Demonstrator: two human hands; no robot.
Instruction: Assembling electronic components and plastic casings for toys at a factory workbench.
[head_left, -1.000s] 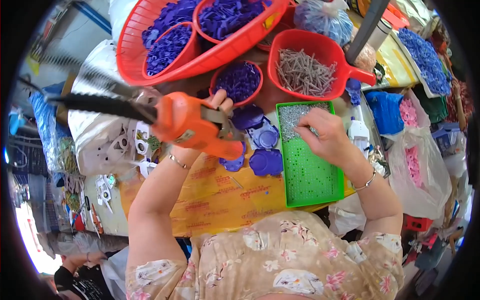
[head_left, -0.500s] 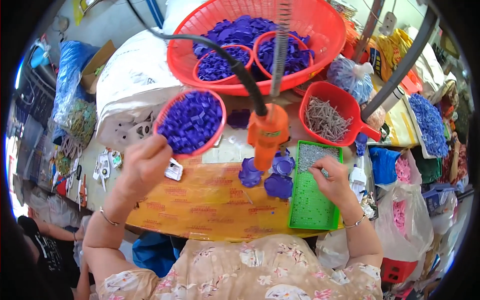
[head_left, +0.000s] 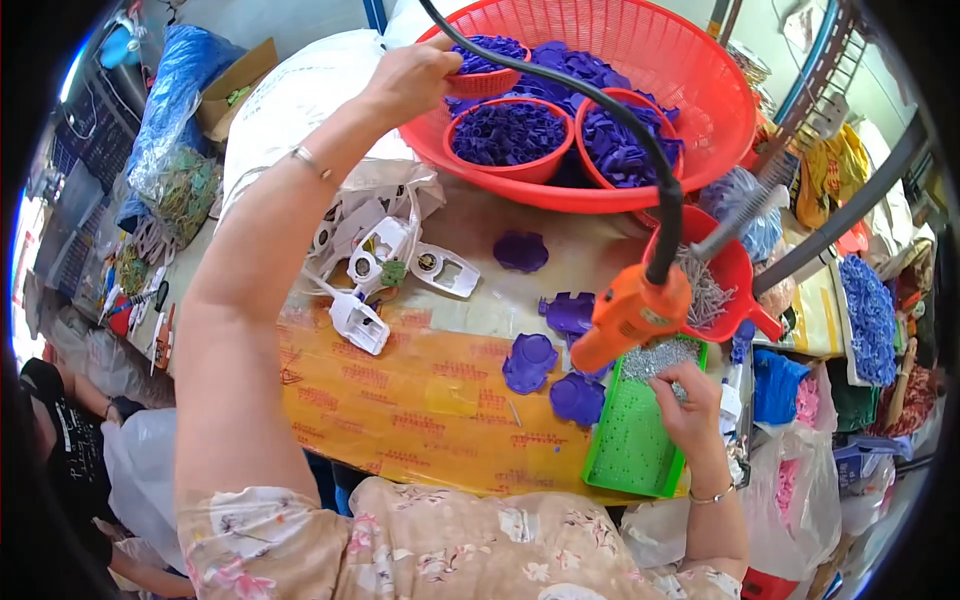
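Note:
My left hand (head_left: 412, 82) stretches far forward and grips the rim of a small red basket (head_left: 480, 86) of purple plastic pieces. That basket is over the left edge of a large red basket (head_left: 690, 60). My right hand (head_left: 692, 402) hovers at the green tray (head_left: 632, 440), beside the small silver screws (head_left: 655, 358) heaped at its far end. Its thumb and fingertips are pinched together; whatever is between them is too small to make out. An orange electric screwdriver (head_left: 640, 312) hangs tilted left of that hand. Beneath and beside it lie several purple plastic parts (head_left: 530, 363).
Two more small red baskets (head_left: 510, 165) of purple pieces sit in the large one. A red scoop (head_left: 735, 265) of long screws stands behind the tray. White plastic parts (head_left: 360, 322) and a white sack (head_left: 290, 130) are on the left. A person (head_left: 65, 440) is at far left.
My left hand has carried the small basket from the table's left side forward to the large basket. The screwdriver has swung right and tilted. My right hand stays at the tray.

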